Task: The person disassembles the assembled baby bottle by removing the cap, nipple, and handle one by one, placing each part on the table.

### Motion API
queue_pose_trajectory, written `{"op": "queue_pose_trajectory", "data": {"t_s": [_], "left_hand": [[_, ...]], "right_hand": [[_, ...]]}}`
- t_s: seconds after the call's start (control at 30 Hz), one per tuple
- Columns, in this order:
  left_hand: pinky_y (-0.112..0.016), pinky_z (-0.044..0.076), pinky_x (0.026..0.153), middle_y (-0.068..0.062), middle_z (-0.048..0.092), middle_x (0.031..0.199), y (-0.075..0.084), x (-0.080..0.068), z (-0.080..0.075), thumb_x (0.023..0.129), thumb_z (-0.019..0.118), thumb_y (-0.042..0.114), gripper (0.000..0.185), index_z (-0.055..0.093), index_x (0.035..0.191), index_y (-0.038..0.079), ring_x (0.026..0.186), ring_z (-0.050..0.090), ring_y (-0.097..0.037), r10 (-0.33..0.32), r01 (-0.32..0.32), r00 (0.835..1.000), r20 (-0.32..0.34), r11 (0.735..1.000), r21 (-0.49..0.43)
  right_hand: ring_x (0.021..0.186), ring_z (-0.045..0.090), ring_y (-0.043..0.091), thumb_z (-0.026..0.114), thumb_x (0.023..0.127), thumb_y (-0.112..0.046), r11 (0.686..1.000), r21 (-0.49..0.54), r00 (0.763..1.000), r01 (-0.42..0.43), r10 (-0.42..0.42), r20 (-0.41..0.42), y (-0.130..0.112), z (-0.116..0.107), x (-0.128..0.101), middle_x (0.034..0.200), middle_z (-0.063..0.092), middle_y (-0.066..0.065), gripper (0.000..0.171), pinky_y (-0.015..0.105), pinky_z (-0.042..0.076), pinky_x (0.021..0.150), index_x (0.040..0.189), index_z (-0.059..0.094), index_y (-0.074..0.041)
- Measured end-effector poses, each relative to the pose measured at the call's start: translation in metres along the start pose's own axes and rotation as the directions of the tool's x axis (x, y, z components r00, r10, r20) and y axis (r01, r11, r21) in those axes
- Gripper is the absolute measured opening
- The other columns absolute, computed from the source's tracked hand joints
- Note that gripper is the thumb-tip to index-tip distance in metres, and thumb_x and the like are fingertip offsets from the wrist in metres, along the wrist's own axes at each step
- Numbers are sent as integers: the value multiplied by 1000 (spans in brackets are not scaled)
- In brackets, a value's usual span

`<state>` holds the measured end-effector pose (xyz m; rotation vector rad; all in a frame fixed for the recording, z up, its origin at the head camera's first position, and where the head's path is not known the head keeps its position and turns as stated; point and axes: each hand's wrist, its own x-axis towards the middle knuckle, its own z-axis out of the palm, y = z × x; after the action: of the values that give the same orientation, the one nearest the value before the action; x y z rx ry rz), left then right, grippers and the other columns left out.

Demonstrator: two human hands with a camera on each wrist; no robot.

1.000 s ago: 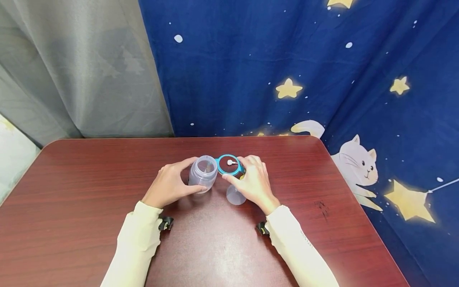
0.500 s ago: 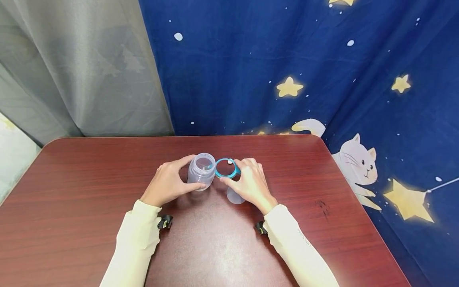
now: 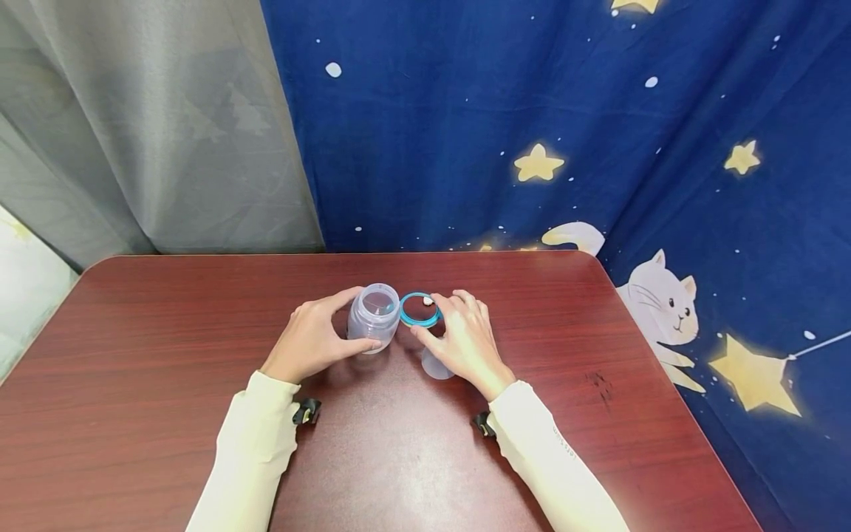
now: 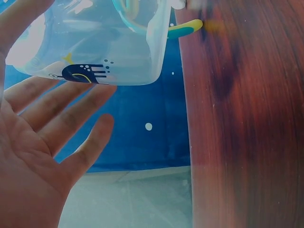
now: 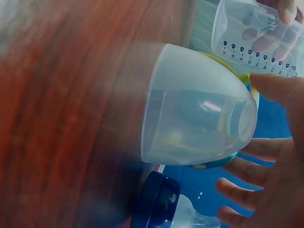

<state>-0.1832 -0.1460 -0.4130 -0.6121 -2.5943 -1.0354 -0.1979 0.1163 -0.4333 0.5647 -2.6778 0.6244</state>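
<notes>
My left hand (image 3: 312, 338) grips a clear plastic baby bottle (image 3: 374, 325) by its sides, its mouth open and facing up. A dark printed animal shows on its wall in the left wrist view. Just right of the bottle is a teal and yellow bottle handle ring (image 3: 410, 322); the thumb and index finger of my right hand (image 3: 467, 336) pinch it. Below that hand a clear dome cap (image 5: 194, 109) sits on the table, partly covered by the hand in the head view. Behind the ring is a nipple (image 5: 192, 217) in a dark blue collar (image 5: 156, 202).
The reddish-brown wooden table (image 3: 166, 414) carries all of these things close together near its middle. Along its far edge hang a grey curtain (image 3: 166, 133) and a blue curtain (image 3: 425, 133) with stars. Both wrists wear small dark straps.
The handle ring has shifted slightly left and turned, so its side grips no longer show from above. My right hand moved slightly left with it. The bottle stays in my left hand.
</notes>
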Motion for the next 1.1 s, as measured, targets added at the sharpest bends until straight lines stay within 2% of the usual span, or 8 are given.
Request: {"op": "queue_pose_trajectory", "data": {"t_s": [0.13,0.4,0.7,0.97,1.1], "left_hand": [[-43,45,81,10,70,112,0,-1,0,67,88,53,76,62,133,28,100,65,-11,5,-5,1000,-1,1000,-2],[-43,45,81,8,70,112,1,-1,1,67,89,52,76,62,133,27,100,65,-11,1,-1,1000,-4,1000,0],[-45,47,83,7,70,114,0,-1,1,67,89,51,76,62,134,27,102,66,-13,1,-1,1000,-6,1000,1],[-46,46,82,8,71,112,-3,0,3,67,89,51,76,62,133,25,100,66,-13,-6,6,1000,3,1000,7],[-46,45,82,8,71,113,-4,2,4,67,89,51,76,62,133,25,101,66,-14,-10,10,1000,5,1000,2]], "right_hand": [[128,47,33,71,87,-48,999,-23,1000,26,-26,-3,0,0,0,107,67,9,57,51,32,103,127,64,-8],[132,44,36,70,89,-41,999,-16,998,46,-46,38,1,-1,-2,113,67,9,47,55,28,106,127,68,-13],[137,39,37,66,91,-43,999,-48,998,18,-15,61,3,1,-2,117,66,11,53,58,24,110,132,62,-10],[141,35,36,64,92,-46,999,-52,993,-8,14,118,3,3,-1,123,66,9,57,60,21,111,139,58,-13],[142,34,36,64,92,-45,999,-44,995,-5,9,100,3,4,0,123,65,9,57,61,19,113,138,58,-13]]}}
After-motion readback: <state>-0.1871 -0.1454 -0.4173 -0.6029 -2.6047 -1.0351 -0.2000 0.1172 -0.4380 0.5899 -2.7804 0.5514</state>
